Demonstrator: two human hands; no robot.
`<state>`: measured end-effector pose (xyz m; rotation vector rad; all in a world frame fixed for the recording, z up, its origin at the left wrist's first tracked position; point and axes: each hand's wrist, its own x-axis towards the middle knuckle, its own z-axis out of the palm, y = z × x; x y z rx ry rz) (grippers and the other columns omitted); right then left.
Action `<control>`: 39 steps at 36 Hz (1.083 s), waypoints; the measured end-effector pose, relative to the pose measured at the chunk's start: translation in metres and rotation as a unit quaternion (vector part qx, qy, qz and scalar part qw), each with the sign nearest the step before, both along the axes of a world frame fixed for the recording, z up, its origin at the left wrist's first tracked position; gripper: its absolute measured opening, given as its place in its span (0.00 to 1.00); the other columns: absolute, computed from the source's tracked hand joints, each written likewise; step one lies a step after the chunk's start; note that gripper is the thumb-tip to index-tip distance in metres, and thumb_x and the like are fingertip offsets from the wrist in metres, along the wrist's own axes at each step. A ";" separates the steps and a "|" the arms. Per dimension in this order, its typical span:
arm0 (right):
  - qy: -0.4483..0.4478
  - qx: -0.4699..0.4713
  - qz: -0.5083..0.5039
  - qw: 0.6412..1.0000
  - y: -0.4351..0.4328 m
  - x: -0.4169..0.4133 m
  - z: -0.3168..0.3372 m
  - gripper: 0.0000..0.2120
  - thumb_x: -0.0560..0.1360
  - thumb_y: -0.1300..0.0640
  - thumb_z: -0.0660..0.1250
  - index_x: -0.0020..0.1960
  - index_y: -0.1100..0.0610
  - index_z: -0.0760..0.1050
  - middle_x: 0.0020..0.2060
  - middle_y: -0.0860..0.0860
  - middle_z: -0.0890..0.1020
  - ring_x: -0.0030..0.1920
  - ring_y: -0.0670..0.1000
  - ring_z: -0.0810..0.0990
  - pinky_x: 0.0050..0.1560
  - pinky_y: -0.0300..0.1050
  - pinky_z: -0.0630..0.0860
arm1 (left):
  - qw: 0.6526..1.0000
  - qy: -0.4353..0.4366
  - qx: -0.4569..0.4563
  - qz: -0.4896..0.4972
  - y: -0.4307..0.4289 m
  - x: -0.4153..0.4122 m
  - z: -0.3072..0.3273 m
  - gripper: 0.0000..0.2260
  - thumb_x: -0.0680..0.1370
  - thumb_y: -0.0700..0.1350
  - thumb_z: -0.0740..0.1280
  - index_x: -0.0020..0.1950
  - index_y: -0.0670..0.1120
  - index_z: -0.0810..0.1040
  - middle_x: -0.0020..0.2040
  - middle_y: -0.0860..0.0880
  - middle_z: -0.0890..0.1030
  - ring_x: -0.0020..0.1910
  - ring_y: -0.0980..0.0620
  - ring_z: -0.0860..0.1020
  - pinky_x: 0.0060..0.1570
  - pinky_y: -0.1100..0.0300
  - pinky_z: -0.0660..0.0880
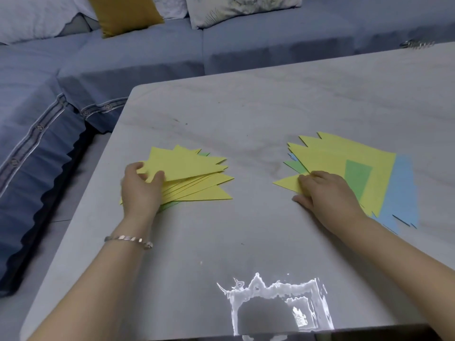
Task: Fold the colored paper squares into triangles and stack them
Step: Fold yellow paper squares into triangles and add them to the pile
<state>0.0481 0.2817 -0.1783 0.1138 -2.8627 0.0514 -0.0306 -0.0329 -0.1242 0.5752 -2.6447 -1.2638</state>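
Note:
On the left of the grey table lies a fanned stack of folded yellow triangles, with a bit of green paper under it. My left hand grips the top yellow triangle at its left corner, thumb on top. On the right lies a spread pile of unfolded paper squares, mostly yellow, with a green sheet and a blue sheet showing. My right hand rests flat on the pile's near-left part, fingertips pressing a yellow sheet whose corner points left.
The table has rounded corners, and its left edge runs close to a blue sofa with cushions. A small metal object lies at the far right edge. A bright glare patch marks the near table surface.

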 end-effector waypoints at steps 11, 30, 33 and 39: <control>-0.017 -0.070 0.095 0.993 -0.043 0.019 -0.005 0.12 0.70 0.53 0.68 0.48 0.60 0.79 0.41 0.54 0.84 0.46 0.57 0.83 0.46 0.50 0.78 | 0.953 -0.022 -0.055 -0.298 0.076 0.064 -0.023 0.22 0.74 0.46 0.69 0.66 0.47 0.68 0.57 0.49 0.74 0.53 0.53 0.72 0.49 0.66 0.66; -0.027 -0.097 0.105 0.989 -0.052 0.046 -0.018 0.25 0.79 0.45 0.48 0.57 0.59 0.78 0.58 0.54 0.80 0.59 0.55 0.78 0.57 0.50 0.74 | 0.928 -0.160 -0.120 -0.315 0.106 0.063 -0.031 0.08 0.74 0.49 0.68 0.41 0.49 0.71 0.37 0.54 0.72 0.47 0.48 0.75 0.44 0.58 0.69; -0.025 -0.098 0.055 0.993 -0.044 0.043 -0.017 0.25 0.77 0.45 0.52 0.56 0.60 0.79 0.57 0.56 0.80 0.59 0.57 0.78 0.57 0.55 0.73 | 0.932 -0.171 -0.110 -0.300 0.092 0.058 -0.030 0.08 0.74 0.49 0.67 0.40 0.48 0.70 0.35 0.55 0.70 0.40 0.50 0.71 0.37 0.60 0.64; -0.038 -0.117 0.054 0.991 -0.047 0.040 -0.011 0.28 0.79 0.44 0.48 0.60 0.62 0.76 0.62 0.57 0.77 0.64 0.58 0.74 0.63 0.52 0.68 | 0.921 -0.082 -0.240 -0.297 0.072 0.067 -0.026 0.13 0.77 0.47 0.64 0.60 0.48 0.72 0.56 0.47 0.72 0.57 0.46 0.69 0.51 0.57 0.66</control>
